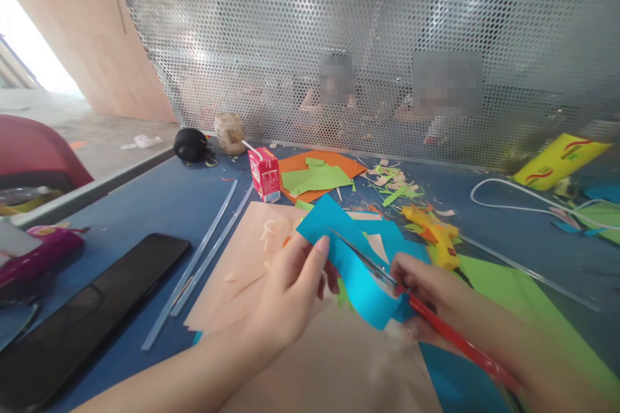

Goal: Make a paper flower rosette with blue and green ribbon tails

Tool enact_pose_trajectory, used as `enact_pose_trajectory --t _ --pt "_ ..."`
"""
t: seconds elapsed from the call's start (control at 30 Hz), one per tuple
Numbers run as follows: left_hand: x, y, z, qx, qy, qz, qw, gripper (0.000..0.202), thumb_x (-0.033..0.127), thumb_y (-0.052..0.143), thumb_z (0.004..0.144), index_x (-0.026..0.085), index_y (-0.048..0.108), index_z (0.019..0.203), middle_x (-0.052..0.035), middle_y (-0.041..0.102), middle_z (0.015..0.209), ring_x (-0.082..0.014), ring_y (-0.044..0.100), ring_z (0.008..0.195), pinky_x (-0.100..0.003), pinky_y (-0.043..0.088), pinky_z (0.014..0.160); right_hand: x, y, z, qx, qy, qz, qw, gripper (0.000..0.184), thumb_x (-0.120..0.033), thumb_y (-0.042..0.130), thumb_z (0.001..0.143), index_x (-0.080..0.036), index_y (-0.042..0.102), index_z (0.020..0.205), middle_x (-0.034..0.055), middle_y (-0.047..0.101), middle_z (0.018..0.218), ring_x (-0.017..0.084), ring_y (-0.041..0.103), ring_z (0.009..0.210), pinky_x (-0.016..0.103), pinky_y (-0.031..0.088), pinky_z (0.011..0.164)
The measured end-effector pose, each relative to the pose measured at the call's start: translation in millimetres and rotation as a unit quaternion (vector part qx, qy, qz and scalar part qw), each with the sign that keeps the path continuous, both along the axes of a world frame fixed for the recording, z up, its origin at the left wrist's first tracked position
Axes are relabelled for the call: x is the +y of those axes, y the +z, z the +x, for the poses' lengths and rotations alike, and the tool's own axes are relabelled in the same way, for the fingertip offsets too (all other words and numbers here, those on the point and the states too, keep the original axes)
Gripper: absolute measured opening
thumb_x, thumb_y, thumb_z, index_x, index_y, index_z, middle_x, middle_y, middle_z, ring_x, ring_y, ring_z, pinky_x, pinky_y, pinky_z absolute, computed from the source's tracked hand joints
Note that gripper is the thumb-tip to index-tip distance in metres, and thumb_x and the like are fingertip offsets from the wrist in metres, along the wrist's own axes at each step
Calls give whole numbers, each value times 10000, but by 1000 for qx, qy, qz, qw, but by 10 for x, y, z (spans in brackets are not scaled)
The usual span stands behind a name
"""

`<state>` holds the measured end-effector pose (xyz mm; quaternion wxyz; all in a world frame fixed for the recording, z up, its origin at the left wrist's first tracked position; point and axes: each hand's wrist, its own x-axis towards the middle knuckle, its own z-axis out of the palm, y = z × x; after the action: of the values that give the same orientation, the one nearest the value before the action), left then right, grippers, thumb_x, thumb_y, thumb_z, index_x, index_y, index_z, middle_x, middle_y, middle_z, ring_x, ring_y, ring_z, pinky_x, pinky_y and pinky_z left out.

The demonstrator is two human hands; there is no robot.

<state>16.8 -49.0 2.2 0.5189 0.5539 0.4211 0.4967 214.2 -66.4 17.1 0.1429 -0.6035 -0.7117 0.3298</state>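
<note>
Between thumb and fingers, my left hand (295, 284) pinches a strip of blue paper (356, 264) that curls down toward the right. Red-handled scissors (450, 332) are in my right hand (431, 290), fingers closed about the handle near the pivot. Their metal blades lie across the blue strip and point up and left toward my left thumb. Part of the right hand's grip is hidden behind the scissors. Under both hands lie beige paper sheets (310, 361), with more blue paper (465, 374) at the lower right.
Around me lie a black phone (92, 316), clear glue sticks (203, 264), a red drink carton (265, 175), a yellow glue gun (433, 235), green paper (527, 322), orange paper (339, 164) and paper scraps (392, 181). A perforated metal panel (290, 32) rises behind the table.
</note>
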Motion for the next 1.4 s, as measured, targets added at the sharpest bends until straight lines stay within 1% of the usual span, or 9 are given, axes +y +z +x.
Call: enact_pose_trajectory --t 0.1,0.2,0.4,0.57,0.7,0.9,1.1,1.27,1.4 --pt "35 -11 -4 -13 10 -1 1000 294 389 401 852 184 474 654 52 500 515 -88 502 461 -213 403 456 13 46 18 28 24 -30 999 310 -349 667 613 -227 395 694 -64 461 596 99 385 525 204 355 464" --pt "41 -37 12 -11 -5 3 1000 302 374 405 853 180 471 631 49 500 509 -86 500 460 -204 394 432 15 70 27 39 30 -40 998 262 -321 642 638 -223 410 712 -55 492 639 101 414 557 201 369 485" --pt "23 -70 21 -2 -12 9 1000 304 362 400 857 180 477 626 45 524 521 -79 502 466 -190 394 431 29 36 42 53 48 -41 997 264 -328 635 647 -219 409 729 -46 506 672 107 436 586 207 381 510" --pt "29 -69 8 27 -5 15 1000 308 364 391 860 182 471 625 47 521 500 -76 483 449 -192 389 444 37 31 48 29 33 -57 997 311 -339 663 630 -223 388 719 -62 476 623 96 403 539 204 364 487" --pt "15 -46 13 43 -17 24 999 296 353 389 861 183 465 630 49 515 504 -80 493 456 -197 390 455 19 53 20 54 22 -58 997 272 -323 646 635 -222 405 710 -56 482 626 97 414 540 203 364 478" --pt "-8 -36 13 68 -17 27 997 319 351 379 868 183 456 609 47 514 511 -82 500 478 -201 387 487 16 94 7 44 12 -77 996 279 -322 640 614 -227 388 689 -55 475 609 107 383 542 212 355 467" --pt "-22 -29 31 69 -48 10 996 309 350 368 872 187 442 620 47 502 509 -86 488 479 -207 374 486 2 101 -12 51 -11 -72 996 215 -236 577 619 -233 388 722 -55 469 642 113 388 572 204 349 472" --pt "-25 -14 42 74 -55 9 996 324 341 364 874 186 439 599 46 494 502 -84 481 481 -205 375 499 24 96 2 57 25 -83 995 249 -214 580 598 -227 359 711 -72 428 619 101 326 564 203 321 489" --pt "-27 -43 48 66 -69 7 995 324 346 367 874 186 449 605 42 512 511 -84 485 486 -205 369 492 28 121 -6 33 14 -89 995 171 -247 536 682 -234 374 737 -61 472 653 110 402 580 202 344 493"
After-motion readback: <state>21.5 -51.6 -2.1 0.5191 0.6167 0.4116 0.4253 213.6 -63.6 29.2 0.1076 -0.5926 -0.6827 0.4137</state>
